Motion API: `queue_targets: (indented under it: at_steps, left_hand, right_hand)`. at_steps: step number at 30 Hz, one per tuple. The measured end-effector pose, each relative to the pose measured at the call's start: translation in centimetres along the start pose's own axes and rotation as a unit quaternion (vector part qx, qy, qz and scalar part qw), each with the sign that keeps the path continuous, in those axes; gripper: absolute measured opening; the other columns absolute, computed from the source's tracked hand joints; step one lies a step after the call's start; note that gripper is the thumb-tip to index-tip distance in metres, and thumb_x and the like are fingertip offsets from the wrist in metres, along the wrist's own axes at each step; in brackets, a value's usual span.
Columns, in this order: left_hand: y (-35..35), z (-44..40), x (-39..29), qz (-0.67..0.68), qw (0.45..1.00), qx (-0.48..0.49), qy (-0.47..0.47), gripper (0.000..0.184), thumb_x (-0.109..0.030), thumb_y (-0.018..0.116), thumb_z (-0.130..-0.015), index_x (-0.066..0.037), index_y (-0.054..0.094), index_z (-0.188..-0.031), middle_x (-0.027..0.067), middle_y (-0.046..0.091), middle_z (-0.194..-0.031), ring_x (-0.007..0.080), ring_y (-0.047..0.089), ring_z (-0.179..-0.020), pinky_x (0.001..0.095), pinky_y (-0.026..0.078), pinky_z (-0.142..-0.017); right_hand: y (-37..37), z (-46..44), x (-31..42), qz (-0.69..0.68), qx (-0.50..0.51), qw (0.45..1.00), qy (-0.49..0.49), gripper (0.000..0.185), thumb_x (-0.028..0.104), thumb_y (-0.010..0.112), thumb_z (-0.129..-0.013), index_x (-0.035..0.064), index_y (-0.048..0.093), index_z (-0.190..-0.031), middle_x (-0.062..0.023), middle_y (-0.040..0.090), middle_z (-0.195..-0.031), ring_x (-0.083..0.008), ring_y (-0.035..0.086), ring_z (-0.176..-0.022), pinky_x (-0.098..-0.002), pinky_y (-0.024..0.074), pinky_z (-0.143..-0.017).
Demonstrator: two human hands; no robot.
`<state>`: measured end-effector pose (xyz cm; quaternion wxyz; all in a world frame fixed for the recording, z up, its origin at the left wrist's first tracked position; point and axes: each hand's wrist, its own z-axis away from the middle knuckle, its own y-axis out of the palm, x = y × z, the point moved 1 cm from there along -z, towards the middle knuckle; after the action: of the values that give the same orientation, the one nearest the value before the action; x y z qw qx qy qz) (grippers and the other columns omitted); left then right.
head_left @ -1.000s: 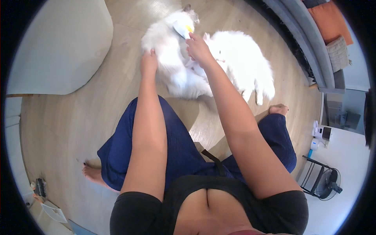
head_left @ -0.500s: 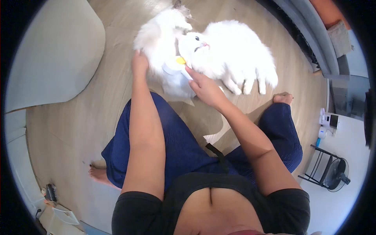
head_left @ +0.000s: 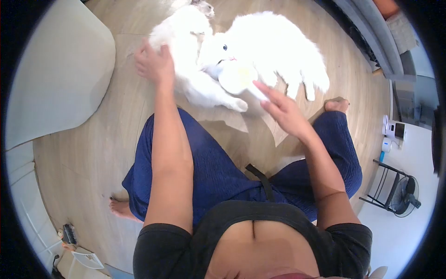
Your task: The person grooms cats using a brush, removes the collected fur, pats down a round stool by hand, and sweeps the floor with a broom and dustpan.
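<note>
"One white brush (head_left: 238, 78), round head, pale-yellow patch. Pointing where?"

"Head up-left by the cats (head_left: 274, 42), handle slanting down-right, held in the right hand's (head_left: 284, 110) fingers. Left hand's (head_left: 156, 65) fingers are wide, against one cat (head_left: 181, 51)."

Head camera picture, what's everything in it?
Fluffy cats: 2, white, on floor
Round-headed brush: 1, white, right hand
Wooden floor: 1, tan, below
Padded sofa: 1, grey, upper right
Cushions: 2, orange and beige, sofa
Caged fan: 1, black, right
Large rounded surface: 1, pale, upper left
Other small things: too unclear to tell
Loose trousers: 1, blue, legs
Short-sleeved top: 1, black, torso
Left hand: 1, beside a cat
Right hand: 1, holding brush
Bare feet: 2, trouser ends
</note>
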<state>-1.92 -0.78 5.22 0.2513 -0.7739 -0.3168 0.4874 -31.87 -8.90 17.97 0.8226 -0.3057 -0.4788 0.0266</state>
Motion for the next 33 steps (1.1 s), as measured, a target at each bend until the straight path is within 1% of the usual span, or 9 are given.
queue_targets:
  at_steps: [2, 5, 10, 12, 13, 15, 19, 29, 33]
  left_hand:
    - [-0.7, 0.7, -2.5, -0.009, 0.985, 0.058, 0.162, 0.041, -0.03, 0.058, -0.085, -0.007, 0.059, -0.119, 0.0116, 0.051, -0.123, 0.0305, 0.042, -0.117, 0.0434, 0.031, -0.101]
    - [2.1, 2.3, -3.0, 0.222, 0.898, 0.238, 0.297, 0.044, -0.026, 0.058, -0.086, -0.014, 0.052, -0.128, 0.0113, 0.044, -0.133, 0.0332, 0.042, -0.12, 0.0442, 0.032, -0.102]
    - [0.0, 5.4, -5.6, 0.278, 0.844, 0.312, 0.335, 0.053, -0.027, 0.064, -0.083, -0.024, 0.047, -0.133, 0.0131, 0.037, -0.141, 0.0318, 0.04, -0.127, 0.0417, 0.035, -0.103]
    - [-1.4, 4.8, -6.1, 0.281, 0.795, 0.475, 0.252, 0.071, -0.029, 0.071, -0.076, -0.028, 0.038, -0.14, 0.0139, 0.031, -0.146, 0.0327, 0.035, -0.132, 0.0421, 0.033, -0.106]
    - [-1.0, 4.7, -6.0, 0.283, 0.795, 0.473, 0.251, 0.071, -0.029, 0.071, -0.076, -0.028, 0.038, -0.14, 0.0139, 0.031, -0.146, 0.0327, 0.035, -0.132, 0.0421, 0.033, -0.106]
    - [-0.2, 4.6, -5.9, 0.253, 0.806, 0.462, 0.269, 0.082, -0.03, 0.076, -0.071, -0.034, 0.033, -0.141, 0.0134, 0.03, -0.146, 0.0351, 0.04, -0.128, 0.0439, 0.04, -0.101]
    - [1.1, 5.1, -6.7, 0.203, 0.84, 0.418, 0.28, 0.077, -0.034, 0.075, -0.072, -0.033, 0.035, -0.138, 0.0151, 0.033, -0.144, 0.0359, 0.054, -0.112, 0.0445, 0.047, -0.09]
    - [2.4, 4.2, -6.2, 0.209, 0.872, 0.376, 0.232, 0.063, -0.025, 0.063, -0.084, -0.029, 0.034, -0.14, 0.0121, 0.044, -0.134, 0.0305, 0.052, -0.113, 0.0395, 0.045, -0.092]
    - [2.0, 4.2, -6.5, 0.213, 0.877, 0.383, 0.199, 0.066, -0.022, 0.064, -0.083, -0.023, 0.033, -0.142, 0.0116, 0.048, -0.13, 0.0279, 0.052, -0.114, 0.0387, 0.045, -0.092]
  right_hand:
    - [-1.3, -2.4, 2.2, 0.082, -0.109, 0.981, -0.136, 0.045, 0.025, 0.051, -0.093, 0.0147, 0.046, -0.136, -0.017, 0.053, -0.13, -0.0286, 0.052, -0.118, -0.0345, 0.0397, -0.097]
    - [-2.6, -6.1, 3.8, 0.125, -0.197, 0.967, -0.102, 0.048, 0.029, 0.053, -0.092, 0.0143, 0.045, -0.136, -0.0184, 0.052, -0.13, -0.0293, 0.051, -0.119, -0.035, 0.0401, -0.097]
    - [-3.2, -8.1, -0.7, 0.015, -0.247, 0.967, -0.061, 0.052, 0.029, 0.053, -0.092, 0.0137, 0.039, -0.139, -0.0195, 0.047, -0.135, -0.031, 0.049, -0.121, -0.0356, 0.0403, -0.097]
    - [-3.5, -7.4, -3.8, 0.11, -0.309, 0.936, -0.13, 0.049, 0.024, 0.057, -0.09, 0.0149, 0.043, -0.136, -0.0149, 0.053, -0.128, -0.0294, 0.052, -0.116, -0.0369, 0.0401, -0.094]
    - [-4.1, -6.5, -4.6, 0.112, -0.308, 0.935, -0.131, 0.049, 0.024, 0.057, -0.09, 0.0149, 0.043, -0.136, -0.0149, 0.053, -0.128, -0.0294, 0.052, -0.116, -0.0369, 0.0401, -0.094]
    - [-4.3, -4.3, -6.2, 0.351, -0.262, 0.897, -0.053, 0.048, 0.02, 0.061, -0.086, 0.0183, 0.047, -0.131, -0.0089, 0.057, -0.115, -0.0271, 0.055, -0.105, -0.0377, 0.0395, -0.089]
    - [-2.6, -2.9, -8.7, 0.423, -0.236, 0.871, -0.088, 0.048, 0.021, 0.064, -0.081, 0.0247, 0.051, -0.128, -0.0056, 0.057, -0.101, -0.0245, 0.056, -0.093, -0.0391, 0.0393, -0.081]
    - [0.9, -8.0, -10.9, 0.407, -0.241, 0.877, -0.083, 0.049, 0.026, 0.06, -0.084, 0.0265, 0.046, -0.131, -0.0069, 0.054, -0.099, -0.026, 0.056, -0.091, -0.0405, 0.0422, -0.081]
    - [-3.4, -5.3, -15.1, 0.405, -0.231, 0.884, 0.044, 0.049, 0.026, 0.059, -0.084, 0.0269, 0.046, -0.132, -0.0074, 0.055, -0.097, -0.027, 0.056, -0.091, -0.0407, 0.0415, -0.082]
